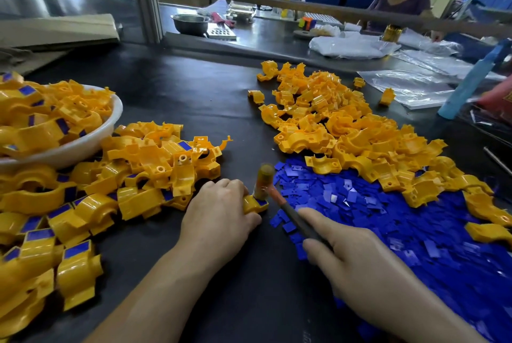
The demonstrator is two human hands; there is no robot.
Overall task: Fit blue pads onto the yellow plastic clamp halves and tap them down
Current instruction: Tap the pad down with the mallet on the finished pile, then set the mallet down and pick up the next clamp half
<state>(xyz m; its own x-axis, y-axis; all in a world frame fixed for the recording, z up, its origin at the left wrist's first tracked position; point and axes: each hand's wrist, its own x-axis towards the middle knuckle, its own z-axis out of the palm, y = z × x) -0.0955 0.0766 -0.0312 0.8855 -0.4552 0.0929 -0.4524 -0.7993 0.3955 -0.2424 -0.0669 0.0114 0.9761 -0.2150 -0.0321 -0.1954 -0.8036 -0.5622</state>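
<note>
Two hands worked close together on the dark bench (210,87). The left hand (219,215) was closed over a yellow clamp half (253,204), pinning it to the bench, with a blue pad (261,202) showing on the exposed end just past the fingertips. The right hand (357,256) gripped the handle of a small mallet (264,181), forefinger stretched along the shaft; the mallet's yellowish head stood upright on that pad, blurred. Right of and beyond the right hand spread a heap of loose blue pads (388,218), and farther out a mound of bare yellow halves (346,132) overlapped its far edge. Left of the left hand lay a pile of padded halves (83,209), many showing blue faces, and beyond those a white bowl (91,140) held more of them.
</note>
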